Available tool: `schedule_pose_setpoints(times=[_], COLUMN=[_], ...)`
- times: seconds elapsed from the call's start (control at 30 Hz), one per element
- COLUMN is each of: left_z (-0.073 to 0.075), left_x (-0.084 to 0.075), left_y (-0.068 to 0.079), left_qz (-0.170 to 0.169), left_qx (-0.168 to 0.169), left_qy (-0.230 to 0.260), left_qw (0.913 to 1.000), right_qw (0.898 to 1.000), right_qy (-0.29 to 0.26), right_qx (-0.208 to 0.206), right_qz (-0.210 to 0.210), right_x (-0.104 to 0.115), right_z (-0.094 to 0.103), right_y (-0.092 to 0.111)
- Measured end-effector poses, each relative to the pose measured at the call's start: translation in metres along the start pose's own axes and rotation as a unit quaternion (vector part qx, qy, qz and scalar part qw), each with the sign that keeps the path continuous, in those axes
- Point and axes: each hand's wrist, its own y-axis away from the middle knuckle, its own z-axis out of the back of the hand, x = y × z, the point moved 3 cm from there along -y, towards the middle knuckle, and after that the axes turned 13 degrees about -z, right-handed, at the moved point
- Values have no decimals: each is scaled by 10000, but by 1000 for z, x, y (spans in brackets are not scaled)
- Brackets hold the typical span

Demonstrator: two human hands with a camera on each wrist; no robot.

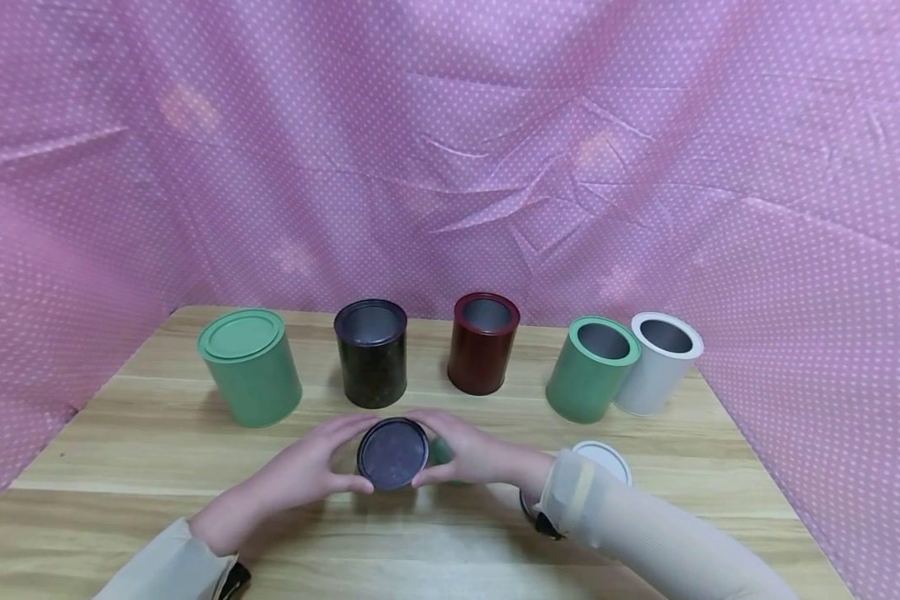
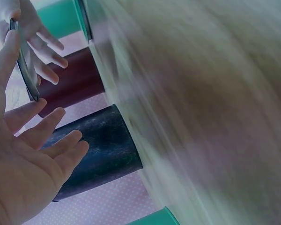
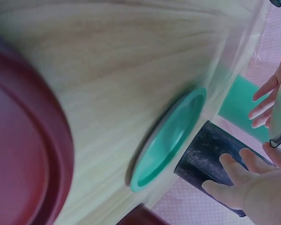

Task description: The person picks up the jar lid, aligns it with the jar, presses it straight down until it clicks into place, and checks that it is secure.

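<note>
My left grip (image 1: 309,468) and right grip (image 1: 478,452) pinch the black lid (image 1: 393,453) by its edge, raised on the near side of the black can (image 1: 375,371); I'd press evenly from both sides, lest it tip.

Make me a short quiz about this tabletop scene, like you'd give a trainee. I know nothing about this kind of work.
1. Multiple choice: what do the left hand and right hand hold in their fingers?
A) a white tin
B) a round black lid
C) a dark red lid

2. True or false: the dark red, cylindrical, metal-looking tin has a lid on.

3. Short answer: five cylindrical tins stand on the wooden table. In the head view, which one is closed?

Key:
1. B.
2. False; the dark red tin is open.
3. The leftmost green tin.
</note>
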Motion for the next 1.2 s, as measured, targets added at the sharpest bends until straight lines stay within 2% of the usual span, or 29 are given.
schedule_pose_setpoints(times=[0.37,0.57,0.9,1.2], left_z=[8,12,16,23], left_x=[-10,-13,-19,-25], left_y=[-1,0,-2,-4], left_qz=[-2,80,67,18], left_qx=[-598,-755,-1042,-1292], left_qy=[63,192,364,608], left_qw=[9982,9969,9939,9897], right_qw=[9995,9992,9986,9983], right_qy=[-31,106,146,-185], right_qx=[-306,-371,-501,-556], right_qz=[60,-50,58,25], right_x=[8,13,21,23], right_z=[12,21,34,45], right_y=[3,5,5,3])
